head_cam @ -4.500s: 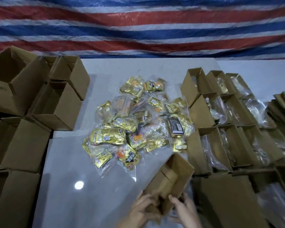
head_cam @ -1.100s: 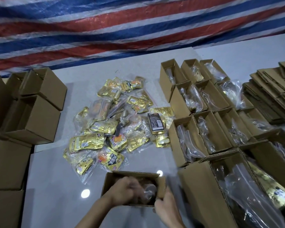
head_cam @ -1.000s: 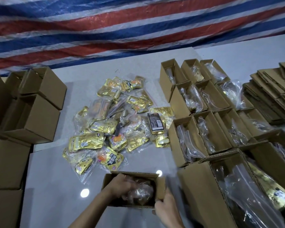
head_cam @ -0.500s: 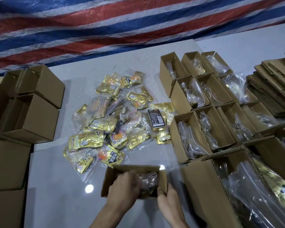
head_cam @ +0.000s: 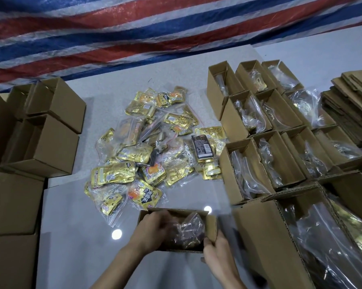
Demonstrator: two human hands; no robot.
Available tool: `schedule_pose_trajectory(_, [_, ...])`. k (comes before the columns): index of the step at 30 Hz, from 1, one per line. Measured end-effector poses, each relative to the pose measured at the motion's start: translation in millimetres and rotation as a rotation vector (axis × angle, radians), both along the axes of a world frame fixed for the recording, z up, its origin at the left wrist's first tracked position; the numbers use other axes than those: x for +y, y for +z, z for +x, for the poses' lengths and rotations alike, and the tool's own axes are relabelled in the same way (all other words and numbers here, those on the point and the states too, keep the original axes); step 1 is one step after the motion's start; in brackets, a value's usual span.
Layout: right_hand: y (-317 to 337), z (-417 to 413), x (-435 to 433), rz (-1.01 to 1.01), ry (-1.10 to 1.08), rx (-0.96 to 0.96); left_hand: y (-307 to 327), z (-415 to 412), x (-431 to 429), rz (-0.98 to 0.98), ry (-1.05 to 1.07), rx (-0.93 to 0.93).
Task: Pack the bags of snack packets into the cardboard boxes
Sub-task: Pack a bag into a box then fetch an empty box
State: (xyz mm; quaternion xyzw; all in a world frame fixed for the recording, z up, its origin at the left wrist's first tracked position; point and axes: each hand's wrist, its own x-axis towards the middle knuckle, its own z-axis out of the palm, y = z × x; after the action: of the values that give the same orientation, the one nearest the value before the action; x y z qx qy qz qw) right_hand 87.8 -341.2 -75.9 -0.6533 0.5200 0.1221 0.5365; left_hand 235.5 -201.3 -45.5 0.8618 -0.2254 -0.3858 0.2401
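Note:
A small open cardboard box [head_cam: 211, 226] stands on the grey table near me. Inside it lies a clear plastic bag of snack packets [head_cam: 189, 232]. My left hand [head_cam: 153, 230] reaches into the box from its left side, fingers curled against the bag. My right hand [head_cam: 217, 255] grips the box's near right corner, thumb over the rim. Beyond the box a heap of clear bags with gold snack packets [head_cam: 155, 147] covers the middle of the table.
Rows of open boxes with bags in them [head_cam: 265, 142] fill the right side, with a larger box [head_cam: 265, 236] just right of my hands. Flat folded cartons [head_cam: 353, 109] are stacked far right. Empty boxes [head_cam: 46, 142] pile up on the left.
The box went from being held tilted to standing on the table. My left hand pushed the bag deeper into it, while my right hand moved to the near right corner.

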Motion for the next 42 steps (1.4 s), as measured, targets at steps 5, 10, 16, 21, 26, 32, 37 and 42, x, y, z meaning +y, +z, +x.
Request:
schedule_pose_trajectory(5, [-6.5, -3.5, 1.2, -0.007, -0.042, 0.011, -39.1, -4.9, -25.6, 0.459, -0.054, 0.016])
schedule_pose_trajectory(10, [-2.2, -0.2, -2.5, 0.002, -0.06, 0.008, -39.1, 2.1, -30.3, 0.443, -0.055, 0.073])
schedule_pose_trajectory(16, [0.9, 4.8, -7.0, -0.001, -0.068, 0.024, -1.3, -16.6, -3.7, 0.258, -0.007, -0.381])
schedule_pose_trajectory(21, [0.9, 6.2, -8.7, 0.017, -0.09, 0.043, 30.7, 5.6, -16.5, 0.01, 0.271, -0.486])
schedule_pose_trajectory(26, [2.5, 6.7, -7.3, 0.014, -0.089, 0.084, 7.6, 62.0, -62.7, -0.208, 0.478, -0.198])
schedule_pose_trajectory(32, [15.5, 1.3, -3.1, 0.064, 0.032, 0.069, -47.3, 111.5, -105.7, -0.304, 1.252, 0.789])
schedule_pose_trajectory(37, [21.4, 6.5, -0.3, 0.026, -0.088, 0.102, -64.1, 123.7, -122.7, -0.261, 1.336, 0.899])
schedule_pose_trajectory(42, [15.3, 15.7, 8.5, -0.041, -0.217, 0.173, -70.5, 125.8, -137.6, -0.424, 1.618, 0.94])
